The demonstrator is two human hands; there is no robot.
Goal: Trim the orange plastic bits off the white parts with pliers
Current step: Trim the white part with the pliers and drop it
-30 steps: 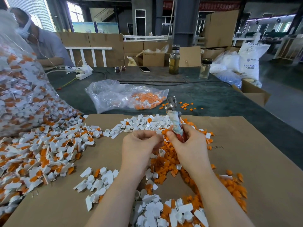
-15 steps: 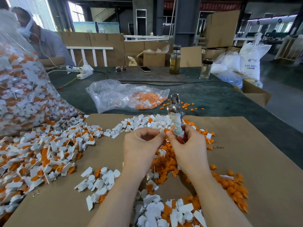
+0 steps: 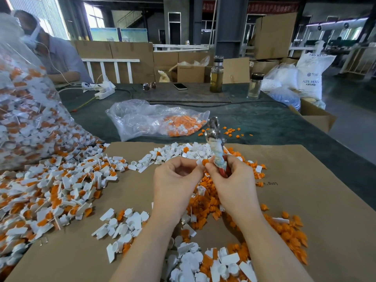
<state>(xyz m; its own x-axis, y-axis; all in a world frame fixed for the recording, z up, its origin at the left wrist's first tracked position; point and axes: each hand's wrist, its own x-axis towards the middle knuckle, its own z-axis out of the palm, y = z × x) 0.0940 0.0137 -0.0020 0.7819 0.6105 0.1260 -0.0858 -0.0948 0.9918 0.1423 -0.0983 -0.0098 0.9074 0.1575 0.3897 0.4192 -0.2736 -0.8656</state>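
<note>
My right hand (image 3: 234,186) grips the pliers (image 3: 216,147) by their tape-wrapped red handles, metal jaws pointing up and away. My left hand (image 3: 175,180) pinches a small white part with an orange bit (image 3: 203,161) at its fingertips, right against my right thumb. Both hands hover above a pile of loose orange bits (image 3: 205,204) on the brown cardboard sheet (image 3: 305,200). Untrimmed white-and-orange parts (image 3: 50,192) lie heaped at the left. Trimmed white parts (image 3: 183,151) lie beyond my hands, and more sit near my forearms.
A big clear bag of untrimmed parts (image 3: 24,110) bulges at the left. A smaller clear bag with orange pieces (image 3: 154,121) lies on the green table behind the cardboard. Two bottles, a phone, sunglasses and a power strip stand farther back. Another person sits at the far left.
My hands have barely shifted; the pliers stay upright in my right hand. The small orange-tipped part now shows between my left fingertips and right thumb.
</note>
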